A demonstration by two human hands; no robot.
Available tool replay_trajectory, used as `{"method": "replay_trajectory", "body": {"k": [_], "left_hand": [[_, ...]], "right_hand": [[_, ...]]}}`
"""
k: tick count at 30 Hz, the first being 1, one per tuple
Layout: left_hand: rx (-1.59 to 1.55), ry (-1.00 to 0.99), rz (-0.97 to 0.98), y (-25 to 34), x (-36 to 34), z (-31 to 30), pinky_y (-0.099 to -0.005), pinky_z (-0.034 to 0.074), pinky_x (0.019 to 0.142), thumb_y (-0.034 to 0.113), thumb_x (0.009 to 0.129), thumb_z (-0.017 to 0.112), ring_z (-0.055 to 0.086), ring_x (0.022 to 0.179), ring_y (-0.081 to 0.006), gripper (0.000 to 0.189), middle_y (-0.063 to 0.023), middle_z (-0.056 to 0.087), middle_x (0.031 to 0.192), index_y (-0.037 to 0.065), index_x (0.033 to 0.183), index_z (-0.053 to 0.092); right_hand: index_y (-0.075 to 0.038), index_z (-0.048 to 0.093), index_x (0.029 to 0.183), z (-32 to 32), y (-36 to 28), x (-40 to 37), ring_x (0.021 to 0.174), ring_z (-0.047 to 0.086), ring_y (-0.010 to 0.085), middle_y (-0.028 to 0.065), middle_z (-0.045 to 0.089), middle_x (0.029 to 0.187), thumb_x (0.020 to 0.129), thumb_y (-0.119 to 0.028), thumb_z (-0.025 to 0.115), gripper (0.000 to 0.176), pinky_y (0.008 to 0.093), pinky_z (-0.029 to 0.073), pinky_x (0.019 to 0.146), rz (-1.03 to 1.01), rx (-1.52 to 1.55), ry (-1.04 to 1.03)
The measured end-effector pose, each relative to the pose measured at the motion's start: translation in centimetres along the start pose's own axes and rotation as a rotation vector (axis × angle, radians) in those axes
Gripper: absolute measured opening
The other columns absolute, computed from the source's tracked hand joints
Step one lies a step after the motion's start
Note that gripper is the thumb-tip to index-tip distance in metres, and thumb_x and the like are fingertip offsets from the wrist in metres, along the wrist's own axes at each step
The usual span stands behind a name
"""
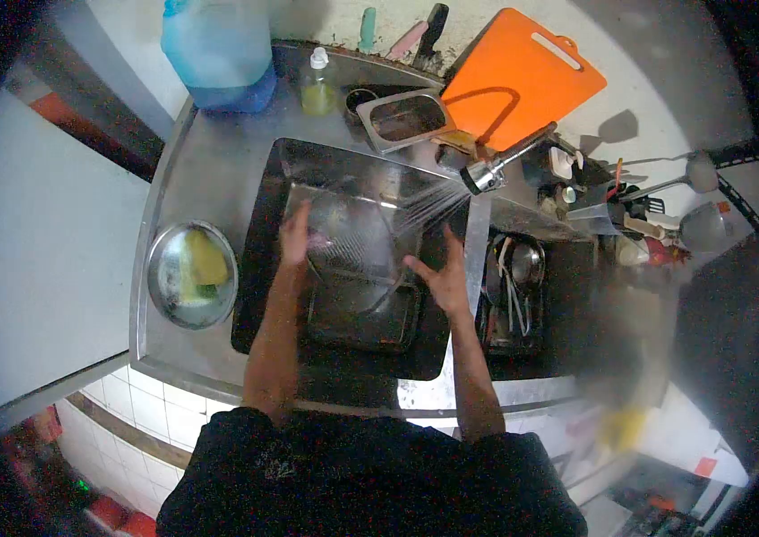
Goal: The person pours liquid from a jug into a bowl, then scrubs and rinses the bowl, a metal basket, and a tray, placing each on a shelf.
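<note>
Over the dark sink basin (258,304), my left hand (296,234) is raised with its fingers stretched out, somewhat blurred. Across from it, my right hand (442,273) is spread, thumb apart from the fingers. A spray of water from the faucet head (482,176) falls into the space between both hands. A faint, thin curved outline shows there too, near my right thumb; I cannot tell what it belongs to. Below the hands, a dark rectangular tray (366,336) lies in the basin.
A round metal dish (155,291) with yellow sponges (206,259) stands left. Behind are a blue jug (218,58), a soap bottle (317,89), a steel pan (406,121) and an orange cutting board (523,80). Utensils (512,286) fill a container at right.
</note>
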State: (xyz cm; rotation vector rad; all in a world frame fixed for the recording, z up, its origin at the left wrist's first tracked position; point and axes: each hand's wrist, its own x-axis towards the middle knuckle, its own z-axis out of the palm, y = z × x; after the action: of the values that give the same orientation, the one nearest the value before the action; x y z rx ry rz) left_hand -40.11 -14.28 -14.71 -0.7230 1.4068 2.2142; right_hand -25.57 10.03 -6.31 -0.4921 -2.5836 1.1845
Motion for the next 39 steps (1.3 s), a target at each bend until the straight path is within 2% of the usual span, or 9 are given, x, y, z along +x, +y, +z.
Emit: {"method": "replay_trajectory", "body": {"k": [3, 7, 14, 16, 22, 28, 30, 34, 39], "left_hand": [[0.468, -0.324, 0.243, 1.5, -0.6, 4.9, -0.0269, 0.044, 0.046, 0.05, 0.088, 0.064, 0.053, 0.051, -0.0109, 0.047, -0.0028, 0.062, 0.071, 0.003, 0.095, 0.068], [0.789, -0.575, 0.295, 2.5, -0.2, 8.0, -0.0256, 0.047, 0.058, 0.049, 0.087, 0.066, 0.057, 0.064, -0.0099, 0.052, -0.0025, 0.064, 0.08, 0.0, 0.105, 0.067], [0.415, -0.056, 0.388, -2.1, 5.8, -0.8, -0.0352, 0.038, 0.1, 0.058, 0.087, 0.058, 0.052, 0.115, -0.0235, 0.072, -0.0138, 0.058, 0.126, 0.001, 0.129, 0.054], [-0.056, -0.045, -0.206, -4.4, 5.6, -4.0, -0.047, 0.035, 0.103, 0.071, 0.085, 0.047, 0.049, 0.122, -0.0322, 0.084, -0.0157, 0.052, 0.136, 0.004, 0.136, 0.048], [-0.559, -0.277, -0.472, -8.3, 2.2, -5.9, -0.0565, 0.035, 0.102, 0.081, 0.081, 0.038, 0.049, 0.121, -0.0363, 0.096, -0.0156, 0.049, 0.138, 0.006, 0.141, 0.043], [-0.523, -0.518, -0.486, -6.8, 2.2, -4.7, -0.0582, 0.037, 0.1, 0.085, 0.079, 0.033, 0.05, 0.12, -0.0366, 0.102, -0.0154, 0.048, 0.139, 0.005, 0.142, 0.041], [-0.309, -0.467, -0.446, -6.7, 2.5, -3.2, -0.0564, 0.038, 0.1, 0.084, 0.081, 0.032, 0.051, 0.119, -0.0357, 0.1, -0.0157, 0.05, 0.137, 0.005, 0.141, 0.042], [-0.301, -0.364, -0.475, -6.2, 1.6, -3.9, -0.0492, 0.041, 0.1, 0.08, 0.084, 0.032, 0.055, 0.115, -0.032, 0.094, -0.0155, 0.056, 0.131, 0.005, 0.139, 0.046], [0.052, -0.226, -0.214, -5.6, -0.4, -2.6, -0.0434, 0.044, 0.097, 0.073, 0.086, 0.045, 0.058, 0.11, -0.0276, 0.083, -0.0122, 0.059, 0.126, 0.006, 0.135, 0.05]], "right_hand": [[-0.001, 0.044, 0.133, -0.7, -3.6, 2.2, 0.127, 0.045, 0.0345, 0.0226, 0.042, 0.141, 0.067, -0.052, 0.082, 0.092, 0.0452, 0.038, 0.106, -0.414, -0.504, -0.083], [-0.001, 0.048, 0.13, -1.9, -4.9, 4.9, 0.117, 0.054, 0.0343, 0.0248, 0.051, 0.132, 0.065, -0.048, 0.085, 0.088, 0.0398, 0.042, 0.101, -0.215, -0.331, -0.4], [0.001, 0.055, 0.122, -1.9, 1.5, 2.9, 0.09, 0.065, 0.0247, 0.0077, 0.068, 0.107, 0.074, -0.047, 0.079, 0.073, 0.0332, 0.051, 0.08, 0.382, 0.37, -0.107], [0.001, 0.055, 0.123, -2.0, 2.3, 1.7, 0.093, 0.065, 0.0229, 0.0061, 0.067, 0.111, 0.078, -0.049, 0.076, 0.071, 0.0307, 0.051, 0.08, 0.526, 0.555, -0.056], [0.001, 0.047, 0.135, 0.2, 5.3, -1.8, 0.111, 0.058, 0.0272, 0.013, 0.058, 0.126, 0.085, -0.054, 0.065, 0.075, 0.0383, 0.047, 0.092, 0.673, 0.466, -0.021], [0.004, 0.054, 0.125, -2.5, 3.5, 0.1, 0.101, 0.061, 0.0224, 0.0118, 0.062, 0.115, 0.083, -0.051, 0.069, 0.071, 0.0362, 0.05, 0.085, 0.726, 1.123, 0.032], [0.004, 0.053, 0.126, -2.4, 3.9, -0.4, 0.099, 0.064, 0.0244, 0.0121, 0.063, 0.115, 0.084, -0.052, 0.068, 0.072, 0.0383, 0.052, 0.089, 0.674, 0.295, -0.15], [0.004, 0.056, 0.123, -2.6, 3.2, -0.2, 0.097, 0.063, 0.0219, 0.0107, 0.064, 0.113, 0.08, -0.05, 0.074, 0.071, 0.0344, 0.05, 0.082, 0.751, 1.026, -0.046], [0.005, 0.057, 0.122, -1.4, 4.3, -0.1, 0.098, 0.062, 0.0198, 0.009, 0.065, 0.11, 0.085, -0.052, 0.068, 0.069, 0.0331, 0.049, 0.084, 0.586, 0.499, -0.098]]}}
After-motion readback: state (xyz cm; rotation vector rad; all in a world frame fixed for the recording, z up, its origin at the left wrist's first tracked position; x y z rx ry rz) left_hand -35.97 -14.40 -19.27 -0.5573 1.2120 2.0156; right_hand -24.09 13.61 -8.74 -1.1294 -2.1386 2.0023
